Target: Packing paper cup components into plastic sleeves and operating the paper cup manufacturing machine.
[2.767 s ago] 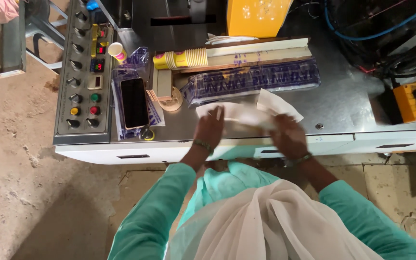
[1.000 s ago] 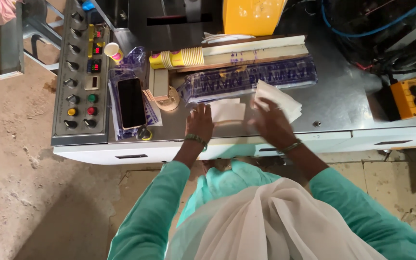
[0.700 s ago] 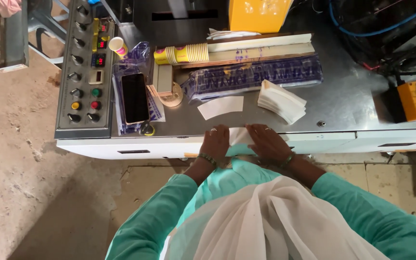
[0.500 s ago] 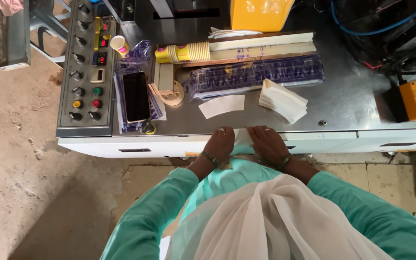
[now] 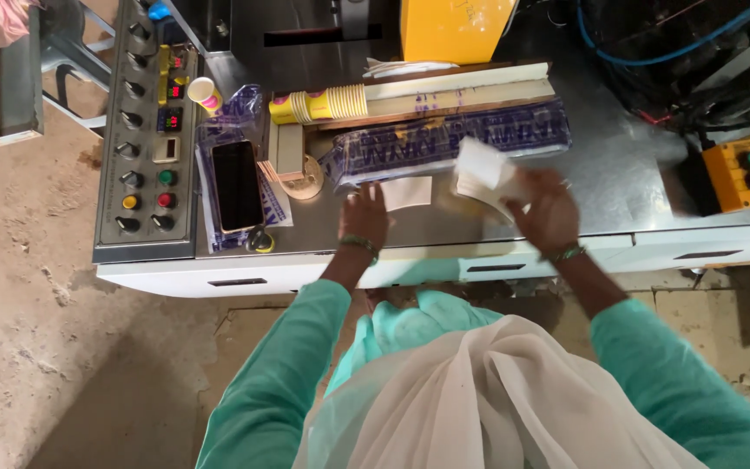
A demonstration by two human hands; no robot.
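My left hand (image 5: 363, 217) lies flat on the grey metal table (image 5: 627, 174), its fingers on or next to the edge of a single white paper sheet (image 5: 405, 192). My right hand (image 5: 547, 208) reaches onto a small stack of white paper sheets (image 5: 483, 172) and grips its near side. Behind both hands lies a long pack wrapped in clear plastic with blue print (image 5: 444, 148). A row of nested yellow paper cups (image 5: 319, 106) lies on its side behind that.
A grey control panel (image 5: 145, 139) with knobs and coloured buttons stands at the left, with a black phone (image 5: 236, 184) beside it. An orange button box (image 5: 742, 174) sits at the right. A yellow box (image 5: 453, 26) and blue hoses are at the back.
Both hands were at the table's near edge half a second ago. They have now reached forward, the left to the single sheet and the right onto the paper stack.
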